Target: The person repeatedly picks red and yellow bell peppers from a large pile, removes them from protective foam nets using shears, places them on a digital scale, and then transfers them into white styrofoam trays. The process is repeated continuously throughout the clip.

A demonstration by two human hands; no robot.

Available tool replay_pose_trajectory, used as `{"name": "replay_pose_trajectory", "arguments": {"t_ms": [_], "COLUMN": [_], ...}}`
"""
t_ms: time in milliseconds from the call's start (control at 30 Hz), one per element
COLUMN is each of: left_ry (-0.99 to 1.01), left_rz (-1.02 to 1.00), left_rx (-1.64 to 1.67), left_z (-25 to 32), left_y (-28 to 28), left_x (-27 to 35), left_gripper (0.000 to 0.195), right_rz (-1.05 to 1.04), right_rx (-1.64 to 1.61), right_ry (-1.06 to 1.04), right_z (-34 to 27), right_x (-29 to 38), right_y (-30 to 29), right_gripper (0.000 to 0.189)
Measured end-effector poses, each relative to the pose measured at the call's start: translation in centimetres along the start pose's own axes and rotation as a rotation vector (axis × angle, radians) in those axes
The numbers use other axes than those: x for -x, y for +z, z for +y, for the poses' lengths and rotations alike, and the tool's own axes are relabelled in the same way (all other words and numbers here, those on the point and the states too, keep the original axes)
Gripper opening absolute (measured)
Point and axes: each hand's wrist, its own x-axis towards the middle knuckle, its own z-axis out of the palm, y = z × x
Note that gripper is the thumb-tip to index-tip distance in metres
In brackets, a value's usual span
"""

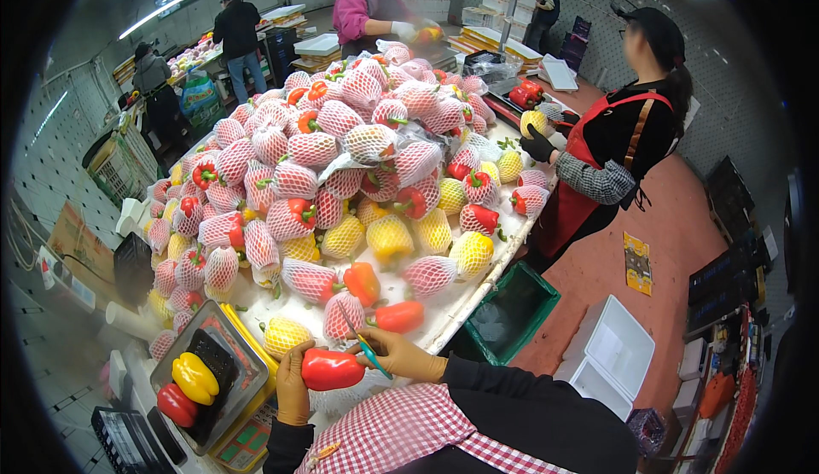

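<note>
My left hand (295, 371), in a tan glove, grips a bare red bell pepper (331, 370) by one end, low over the table's near edge. A pair of scissors (368, 349) with teal handles is in my gloved right hand (400, 352), close to the pepper's other end; the blades point away from me. Just beyond lie a yellow pepper in a foam net (286, 336), a netted red pepper (343, 316) and an unwrapped red pepper (400, 316). A large heap of netted peppers (301, 147) covers the white table (384, 275).
At left, a metal tray (256, 371) on a scale holds a black basket, a yellow and a red pepper. A green-rimmed bin (512, 320) stands below the table's right edge. A co-worker in a red apron (576, 173) handles a netted pepper; another person (371, 13) works behind the heap.
</note>
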Motion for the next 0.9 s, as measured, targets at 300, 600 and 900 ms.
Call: {"name": "replay_pose_trajectory", "arguments": {"t_ms": [300, 600, 900], "left_ry": [0.017, 0.0, 0.002], "left_rz": [-0.007, -0.014, -0.015], "left_rx": [-0.019, -0.003, -0.015], "left_z": [-0.03, -0.17, -0.44], "left_y": [0.02, -0.11, -0.29], "left_x": [0.04, -0.01, -0.05], "left_gripper": [0.045, 0.044, 0.044], "right_rz": [0.007, 0.003, 0.004], "right_rx": [-0.009, 0.033, 0.019], "right_ry": [0.004, -0.017, -0.022], "right_z": [-0.12, 0.55, 0.35], "right_x": [0.21, 0.03, 0.06], "right_y": [0.09, -0.05, 0.17], "right_gripper": [0.058, 0.061, 0.059]}}
